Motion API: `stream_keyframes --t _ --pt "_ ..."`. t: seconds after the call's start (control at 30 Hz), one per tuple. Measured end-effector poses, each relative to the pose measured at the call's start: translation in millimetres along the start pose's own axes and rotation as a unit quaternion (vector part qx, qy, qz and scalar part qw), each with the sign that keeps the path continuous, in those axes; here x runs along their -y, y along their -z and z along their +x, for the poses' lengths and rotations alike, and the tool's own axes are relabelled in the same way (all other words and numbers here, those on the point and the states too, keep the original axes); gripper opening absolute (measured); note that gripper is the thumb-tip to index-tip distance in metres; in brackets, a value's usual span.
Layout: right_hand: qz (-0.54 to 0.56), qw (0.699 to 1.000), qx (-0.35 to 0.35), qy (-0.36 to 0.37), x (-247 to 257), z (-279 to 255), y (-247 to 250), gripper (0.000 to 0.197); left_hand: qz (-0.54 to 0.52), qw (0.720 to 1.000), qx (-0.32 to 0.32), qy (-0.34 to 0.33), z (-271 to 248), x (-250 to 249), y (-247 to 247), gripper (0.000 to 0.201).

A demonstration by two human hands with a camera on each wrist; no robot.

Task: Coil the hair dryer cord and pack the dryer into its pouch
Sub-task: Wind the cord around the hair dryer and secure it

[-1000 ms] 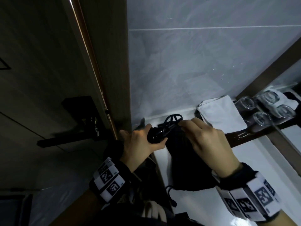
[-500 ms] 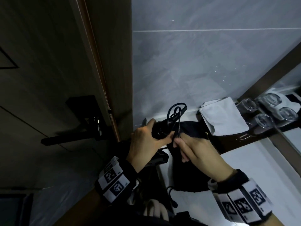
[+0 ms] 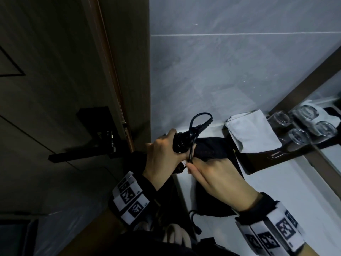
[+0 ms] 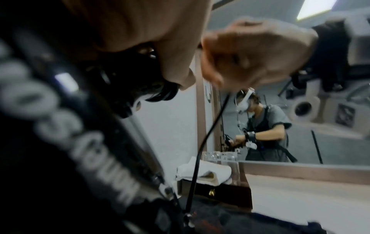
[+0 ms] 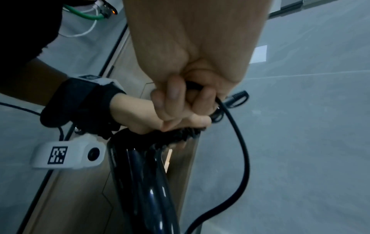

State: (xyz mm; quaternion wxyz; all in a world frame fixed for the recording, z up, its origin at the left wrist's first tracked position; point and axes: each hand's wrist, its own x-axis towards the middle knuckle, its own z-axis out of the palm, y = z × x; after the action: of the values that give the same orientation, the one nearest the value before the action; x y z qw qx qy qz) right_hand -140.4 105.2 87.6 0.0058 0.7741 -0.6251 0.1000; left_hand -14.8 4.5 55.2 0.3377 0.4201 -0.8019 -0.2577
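My left hand [image 3: 164, 152] grips the black hair dryer [image 5: 140, 174] by its handle, fingers wrapped over the cord turns [image 4: 158, 91] wound around it. A cord loop with the ribbed strain relief [image 3: 202, 121] sticks up above that hand. Just below the left thumb, my right hand [image 3: 191, 163] pinches the cord [image 5: 240, 142] with curled fingers, and a slack stretch of cord hangs from it. The black pouch [image 3: 212, 200] lies flat on the white counter [image 3: 276, 182], under and behind my right hand. Most of the dryer's body is hidden in the head view.
A dark tray [image 3: 258, 159] at the back right carries a folded white towel [image 3: 252, 132] and upturned glasses [image 3: 299, 135] against the mirror. A door with a black lever handle [image 3: 83, 154] stands close on the left. The pouch's drawstring [image 3: 193, 220] trails at the counter's front edge.
My right hand has come down from the top of the cord bundle to just below my left thumb, drawing the cord with it. The loop now stands free above the handle.
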Motion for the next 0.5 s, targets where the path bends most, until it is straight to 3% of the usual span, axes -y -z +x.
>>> stream_keyframes --t 0.1,0.2,0.33,0.43,0.5 --pt "0.106 0.986 0.033 -0.123 -16 -3 -6 0.039 -0.062 0.998 -0.026 -0.003 0 0 3 0.042" --pt "0.224 0.956 0.061 -0.18 -33 -2 -9 0.038 -0.115 0.993 0.02 -0.003 -4 -1 5 0.042" --pt "0.325 0.928 0.083 -0.163 -36 6 -4 0.032 -0.215 0.963 0.143 0.076 -6 -1 7 0.046" --pt "0.277 0.949 0.068 -0.137 -33 10 -1 0.044 -0.243 0.949 0.165 0.112 -8 -1 8 0.042" --pt "0.191 0.972 0.068 -0.114 -28 10 -1 0.037 -0.242 0.95 0.156 0.122 -9 -3 8 0.04"
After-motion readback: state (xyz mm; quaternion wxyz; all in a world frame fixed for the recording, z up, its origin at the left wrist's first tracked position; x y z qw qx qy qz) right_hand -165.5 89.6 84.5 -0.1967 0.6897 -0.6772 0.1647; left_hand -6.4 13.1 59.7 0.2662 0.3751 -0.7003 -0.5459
